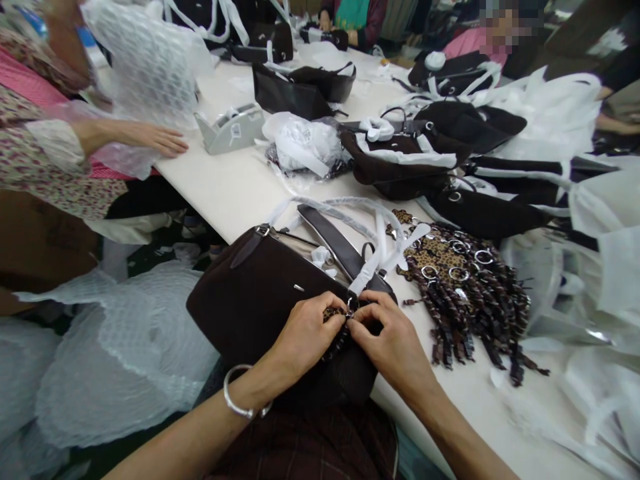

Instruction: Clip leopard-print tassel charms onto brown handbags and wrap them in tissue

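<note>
A dark brown handbag point(250, 300) rests at the table's front edge, close to my body, its handle point(340, 207) wrapped in white material. At its right front side, my left hand point(310, 330) pinches a leopard-print tassel charm point(334, 313), partly hidden by my fingers. My right hand point(390, 333) is closed at the charm's metal ring point(352, 304), fingertips almost meeting those of my left hand. Just right of the bag lies a pile of similar charms point(465, 287) with silver rings and dark beaded strands.
More dark bags point(400, 160) cover the far table point(215, 193). A tape dispenser point(235, 130) stands near a plastic-wrapped bundle point(300, 143). At left, a person's hand point(155, 137) rests near bubble wrap point(150, 67). A bubble-wrap roll point(120, 360) sits lower left; white packing material point(545, 120) lies right.
</note>
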Available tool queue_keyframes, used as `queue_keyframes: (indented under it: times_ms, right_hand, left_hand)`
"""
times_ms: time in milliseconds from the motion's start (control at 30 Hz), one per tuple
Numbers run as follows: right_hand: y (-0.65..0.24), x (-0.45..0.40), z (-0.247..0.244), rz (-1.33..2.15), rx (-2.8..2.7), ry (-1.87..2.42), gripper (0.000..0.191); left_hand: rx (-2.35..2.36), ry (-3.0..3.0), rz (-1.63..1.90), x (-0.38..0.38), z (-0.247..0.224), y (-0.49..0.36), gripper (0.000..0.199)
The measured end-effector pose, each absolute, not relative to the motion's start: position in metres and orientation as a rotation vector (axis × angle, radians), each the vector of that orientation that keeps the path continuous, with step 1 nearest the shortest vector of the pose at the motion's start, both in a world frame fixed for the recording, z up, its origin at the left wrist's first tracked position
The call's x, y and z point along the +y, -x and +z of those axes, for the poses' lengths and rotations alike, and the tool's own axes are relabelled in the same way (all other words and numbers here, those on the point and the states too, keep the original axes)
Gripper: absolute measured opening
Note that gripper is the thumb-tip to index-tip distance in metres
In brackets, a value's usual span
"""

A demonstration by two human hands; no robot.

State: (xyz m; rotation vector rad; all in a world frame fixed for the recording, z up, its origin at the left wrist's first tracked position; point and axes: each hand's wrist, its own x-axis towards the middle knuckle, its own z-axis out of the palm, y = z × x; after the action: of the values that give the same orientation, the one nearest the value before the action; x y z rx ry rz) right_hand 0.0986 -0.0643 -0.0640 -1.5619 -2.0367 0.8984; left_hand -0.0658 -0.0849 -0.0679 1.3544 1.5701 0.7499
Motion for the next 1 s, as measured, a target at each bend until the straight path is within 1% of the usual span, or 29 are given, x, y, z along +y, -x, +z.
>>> queue_keyframes:
  times_ms: [433,633,833,1000]
  right_hand:
    - [-0.1,-0.066,-0.07,0.886,-1.967,1.493,0.009]
    - [-0.1,-0.069,-0.073,0.87,-1.919,1.456,0.007]
    - [-0.1,-0.068,-0.073,0.891,-1.914,1.468,0.009]
    - [-0.101,-0.067,-0.073,0.904,-1.92,1.456,0.008]
  left_hand:
    - [1.392,-1.184,0.742,-0.077,-0.078,0.073,0.018]
    - [1.367,-1.208,0.703,-0.075,-0.071,0.075,0.015]
    - [1.445,-1.448,0.678,-0.074,-0.064,0.075,0.02]
    - [1.598,-1.712,0.669,-0.076,-0.071,0.073,0.016]
